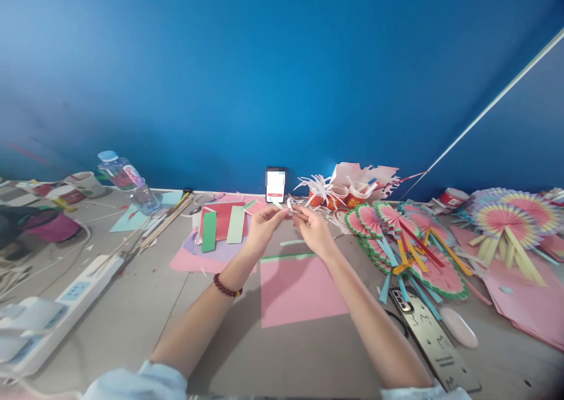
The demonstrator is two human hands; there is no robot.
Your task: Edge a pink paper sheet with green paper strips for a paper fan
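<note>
My left hand [265, 226] and my right hand [314, 228] are raised over the middle of the table, fingertips nearly meeting. Between them is a thin white strip [289, 205], curled at its end, pinched by the fingers of both hands. Below my hands lies a pink paper sheet [304, 291] with a green strip along its top edge. A pale green strip [298, 242] rests just above that sheet. Left of my left hand, a dark green piece [209, 231] and a light green piece [235, 224] lie on red and purple paper.
A lit phone [275, 185] leans on the blue wall. Paper fans [409, 235], cups [356, 194] and a patterned phone [434, 335] are at right. At left are a bottle [127, 177], sticks [165, 224] and a power strip [66, 312].
</note>
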